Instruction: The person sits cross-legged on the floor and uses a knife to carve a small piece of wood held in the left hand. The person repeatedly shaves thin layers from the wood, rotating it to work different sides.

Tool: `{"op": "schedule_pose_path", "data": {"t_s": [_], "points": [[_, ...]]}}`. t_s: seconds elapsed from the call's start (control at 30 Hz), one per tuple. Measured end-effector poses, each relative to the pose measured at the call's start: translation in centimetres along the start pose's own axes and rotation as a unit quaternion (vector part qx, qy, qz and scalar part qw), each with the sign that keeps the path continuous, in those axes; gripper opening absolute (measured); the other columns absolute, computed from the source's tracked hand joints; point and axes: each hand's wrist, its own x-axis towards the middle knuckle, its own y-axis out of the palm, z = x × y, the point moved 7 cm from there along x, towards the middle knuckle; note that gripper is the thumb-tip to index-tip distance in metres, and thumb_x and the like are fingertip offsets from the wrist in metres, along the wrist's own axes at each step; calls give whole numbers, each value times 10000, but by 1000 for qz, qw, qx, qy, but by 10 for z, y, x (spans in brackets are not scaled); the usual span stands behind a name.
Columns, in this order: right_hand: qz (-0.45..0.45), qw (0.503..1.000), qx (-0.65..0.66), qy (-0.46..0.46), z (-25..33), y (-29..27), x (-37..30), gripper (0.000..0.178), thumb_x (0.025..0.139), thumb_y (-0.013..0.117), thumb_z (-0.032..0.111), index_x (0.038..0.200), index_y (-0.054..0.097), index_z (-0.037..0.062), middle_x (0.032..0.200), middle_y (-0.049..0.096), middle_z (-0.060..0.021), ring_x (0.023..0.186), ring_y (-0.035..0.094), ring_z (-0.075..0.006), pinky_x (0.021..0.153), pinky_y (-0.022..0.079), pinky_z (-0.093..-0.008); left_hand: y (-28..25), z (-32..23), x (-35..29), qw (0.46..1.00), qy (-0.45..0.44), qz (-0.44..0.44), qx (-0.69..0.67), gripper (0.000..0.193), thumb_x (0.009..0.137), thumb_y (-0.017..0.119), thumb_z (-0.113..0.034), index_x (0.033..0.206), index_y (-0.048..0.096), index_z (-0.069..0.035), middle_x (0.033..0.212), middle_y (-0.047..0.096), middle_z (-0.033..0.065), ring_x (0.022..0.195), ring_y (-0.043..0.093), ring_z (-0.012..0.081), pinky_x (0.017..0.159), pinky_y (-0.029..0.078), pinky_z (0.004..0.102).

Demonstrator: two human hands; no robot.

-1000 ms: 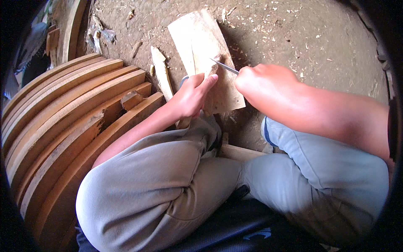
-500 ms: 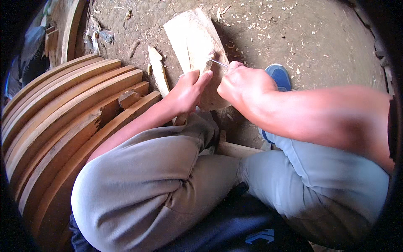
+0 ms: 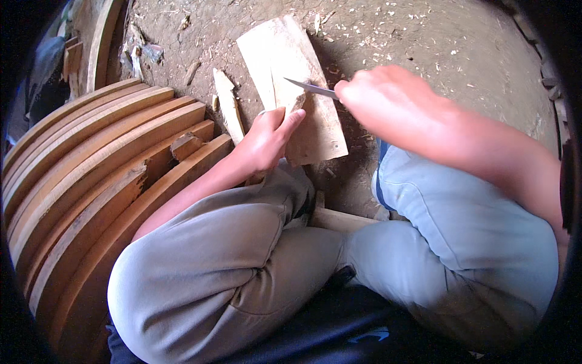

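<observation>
My left hand [image 3: 270, 138] is closed around a piece of pale wood [image 3: 288, 92], thumb along its side. Most of that piece is hidden in the fingers, and its upper end sticks out over a wide pale board [image 3: 321, 130] lying on the ground. In my right hand [image 3: 388, 100] is a knife [image 3: 315, 88], its handle covered by the fist. The dark, pointed blade reaches left above the board, near the upper end of the held wood. Whether the blade touches the wood, I cannot tell.
Several curved planks [image 3: 103, 151] stand in a row along the left. A split wood strip [image 3: 228, 103] lies left of the board. Shavings and chips litter the dirt floor [image 3: 436, 54]. My bent knees [image 3: 200, 242] are close below, with a wooden bar [image 3: 342, 219] between them.
My right hand has moved up and right with the knife, which now shows more of its blade. My left hand keeps its hold on the wood in nearly the same place.
</observation>
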Motion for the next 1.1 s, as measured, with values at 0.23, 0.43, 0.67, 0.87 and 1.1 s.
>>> {"op": "schedule_pose_path", "data": {"t_s": [0.23, 0.43, 0.67, 0.87, 1.1], "points": [[52, 985, 109, 119, -23, 13, -6, 173, 912, 554, 151, 997, 690, 83, 897, 702, -191, 892, 686, -394, 754, 524, -515, -3, 1, -7, 999, -31, 20, -25, 522, 1039, 503, -446, 779, 503, 6, 573, 510, 64, 505, 556, 163, 470, 456, 360], [53, 990, 96, 87, -28, 18, 2, 155, 954, 539, 185, 985, 663, 96, 832, 675, -203, 831, 664, -410, 699, 491, -529, -1, 3, -1, 1000, -16, 21, -6, 535, 1035, 506, -459, 770, 509, 7, 581, 532, 68, 501, 559, 166, 460, 453, 352], [40, 991, 100, 82, -28, 10, 4, 146, 942, 553, 179, 972, 667, 93, 832, 676, -194, 828, 664, -408, 696, 489, -528, -4, 1, -5, 1000, -21, 21, -6, 532, 1036, 502, -459, 775, 505, 5, 585, 534, 69, 501, 565, 164, 454, 456, 344], [52, 989, 102, 93, -30, 11, 4, 133, 942, 556, 167, 940, 662, 87, 830, 675, -190, 833, 662, -409, 699, 490, -522, -4, 0, -6, 1000, -23, 17, -5, 525, 1036, 502, -461, 784, 498, 0, 585, 527, 66, 491, 560, 162, 451, 455, 340], [55, 993, 87, 66, -31, 13, 4, 145, 949, 558, 168, 944, 677, 86, 852, 685, -188, 845, 671, -395, 715, 505, -515, -6, -4, -10, 999, -31, 16, 1, 527, 1033, 507, -461, 784, 495, 3, 583, 527, 73, 483, 547, 156, 448, 443, 344]]}}
